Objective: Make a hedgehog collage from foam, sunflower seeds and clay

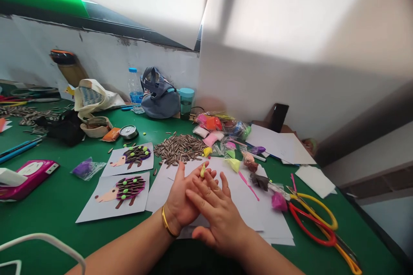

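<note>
My left hand (180, 197) is turned palm up with its fingers stretched out. A small piece of yellow modelling clay (203, 170), narrow at the top and rounder below, rests on its fingers. Over that palm lies my right hand (219, 212), palm down with its fingers spread. The right fingers cover part of the left palm and fingers, and their tips are close beside the clay. White paper sheets (238, 215) lie under both hands. To the left are two cards with hedgehogs, an upper card (149, 163) and a lower card (87, 215), their spines made of seeds with green dots.
A heap of sunflower seeds (180, 148) lies beyond my hands. Bagged coloured clay (213, 124) sits behind it. Scissors with red and yellow handles (311, 219) are at right. A blue bag (161, 105), a teal-lidded cup (186, 101) and a phone (279, 117) stand along the wall.
</note>
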The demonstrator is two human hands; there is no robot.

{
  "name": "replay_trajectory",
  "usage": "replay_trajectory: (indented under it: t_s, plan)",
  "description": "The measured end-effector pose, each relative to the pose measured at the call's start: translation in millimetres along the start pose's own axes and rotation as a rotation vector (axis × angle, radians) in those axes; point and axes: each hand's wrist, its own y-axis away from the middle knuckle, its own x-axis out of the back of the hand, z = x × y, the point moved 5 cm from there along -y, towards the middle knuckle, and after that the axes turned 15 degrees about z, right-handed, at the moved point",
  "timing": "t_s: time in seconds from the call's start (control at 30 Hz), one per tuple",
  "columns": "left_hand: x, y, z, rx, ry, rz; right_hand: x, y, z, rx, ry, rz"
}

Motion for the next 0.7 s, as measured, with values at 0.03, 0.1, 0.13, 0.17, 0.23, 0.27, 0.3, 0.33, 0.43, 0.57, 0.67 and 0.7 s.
replay_trajectory:
  t_s: [0.03,0.1,0.13,0.17,0.23,0.27,0.3,0.33,0.43,0.57,0.67,0.7]
  plan:
    - [-0.1,0,0,0.005,-0.005,-0.002,1,0,2,-0.02,0.015,0.006]
    - [-2.4,0,0,0.0,0.018,-0.033,4,-2,5,-0.056,0.038,0.025]
    - [-3.7,0,-1,0.001,0.031,-0.049,5,-3,6,-0.068,0.033,0.039]
    - [-4.8,1,-2,0.01,0.039,-0.061,7,-4,6,-0.079,0.014,0.055]
    - [-6.4,2,-6,0.037,0.04,-0.067,9,-6,6,-0.1,-0.053,0.088]
    - [-7.1,2,-9,0.048,0.036,-0.066,9,-6,5,-0.109,-0.093,0.095]
    - [-7.9,3,-11,0.051,0.035,-0.067,8,-7,3,-0.117,-0.132,0.096]
    - [-8.8,3,-13,0.047,0.035,-0.069,7,-7,3,-0.124,-0.167,0.091]
    - [-9.9,4,-12,0.015,0.034,-0.057,7,-5,6,-0.179,-0.255,0.098]
    - [-6.1,2,14,-0.131,0.054,-0.017,20,0,33,-0.355,-0.285,0.212]
    - [0.9,-1,38,-0.252,0.084,0.016,27,5,53,-0.423,-0.253,0.215]
    - [3.5,-2,44,-0.273,0.09,0.027,27,7,57,-0.435,-0.238,0.187]
